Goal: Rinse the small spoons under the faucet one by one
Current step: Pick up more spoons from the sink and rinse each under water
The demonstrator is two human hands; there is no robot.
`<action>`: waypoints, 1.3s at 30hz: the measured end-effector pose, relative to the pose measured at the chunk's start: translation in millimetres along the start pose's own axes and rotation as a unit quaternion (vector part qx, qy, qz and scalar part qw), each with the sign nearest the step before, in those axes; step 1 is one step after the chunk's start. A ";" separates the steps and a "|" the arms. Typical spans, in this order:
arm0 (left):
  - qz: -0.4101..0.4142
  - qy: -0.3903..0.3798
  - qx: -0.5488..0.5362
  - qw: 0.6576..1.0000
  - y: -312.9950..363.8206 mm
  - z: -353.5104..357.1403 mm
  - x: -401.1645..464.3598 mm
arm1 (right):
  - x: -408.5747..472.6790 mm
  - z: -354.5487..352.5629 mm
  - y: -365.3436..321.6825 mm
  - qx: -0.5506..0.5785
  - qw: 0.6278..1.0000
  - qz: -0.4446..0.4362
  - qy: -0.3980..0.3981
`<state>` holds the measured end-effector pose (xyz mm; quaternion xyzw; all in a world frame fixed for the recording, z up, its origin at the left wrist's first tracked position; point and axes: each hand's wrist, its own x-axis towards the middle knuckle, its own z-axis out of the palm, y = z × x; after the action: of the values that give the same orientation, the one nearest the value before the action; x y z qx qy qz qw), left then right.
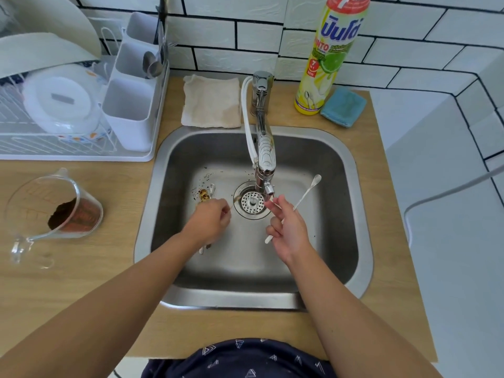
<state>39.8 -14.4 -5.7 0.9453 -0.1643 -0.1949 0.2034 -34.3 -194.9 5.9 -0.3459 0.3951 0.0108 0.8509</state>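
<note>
Fingers of my right hand [287,230] pinch a white spoon [305,195] just beside the faucet [266,159] spout, while my left hand [211,219] curls over dirty spoons [206,194] left of the sink [354,214] drain, so I judge rinsing barely begun.

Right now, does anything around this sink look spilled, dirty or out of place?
Yes. Dark specks are scattered on the sink floor left of the drain, near the dirty spoons under the left hand. The measuring cup holding brown powder lies tipped on its side on the counter.
</note>
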 end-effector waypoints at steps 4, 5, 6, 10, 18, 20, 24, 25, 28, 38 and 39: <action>0.012 -0.018 0.051 0.998 3.4 6.4 -3.5 | 0.9 2.0 3.8 -0.046 0.999 -0.008 0.024; 0.010 -0.027 0.065 0.997 0.1 7.6 -4.8 | 0.9 1.4 3.2 -0.048 0.999 -0.006 0.023; 0.007 -0.036 0.086 0.996 -4.4 8.3 -6.1 | 0.8 0.3 2.3 -0.050 0.999 -0.005 0.019; -0.032 -0.044 0.136 0.989 -16.0 6.8 -10.6 | 1.3 -5.5 -0.4 -0.056 0.998 -0.002 0.013; -0.034 -0.059 -0.136 0.988 12.7 5.0 -16.0 | 4.0 4.8 8.6 -0.100 0.995 -0.011 0.021; -0.061 -0.082 -0.246 0.964 22.0 5.4 -22.4 | 4.0 8.3 11.8 -0.137 0.990 -0.015 0.013; -0.049 -0.111 -0.321 0.939 33.8 6.2 -31.7 | 3.8 15.0 16.0 -0.214 0.976 -0.040 0.003; -0.045 -0.115 -0.328 0.936 35.6 5.9 -33.4 | 4.6 15.9 16.2 -0.229 0.972 -0.049 0.008; -0.037 -0.118 -0.346 0.930 36.7 3.9 -36.8 | 7.4 14.8 13.3 -0.254 0.965 -0.068 0.012; -0.031 -0.136 -0.377 0.916 34.9 -1.1 -39.2 | 7.0 9.5 8.2 -0.282 0.956 -0.076 -0.025; -0.032 -0.136 -0.381 0.914 34.8 -0.5 -39.6 | 7.2 9.7 7.3 -0.286 0.955 -0.074 -0.026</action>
<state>-2.4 -28.9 22.3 0.7653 -0.0736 -0.3755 0.5176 -25.0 -185.4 1.1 -0.6029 0.3265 0.0690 0.7247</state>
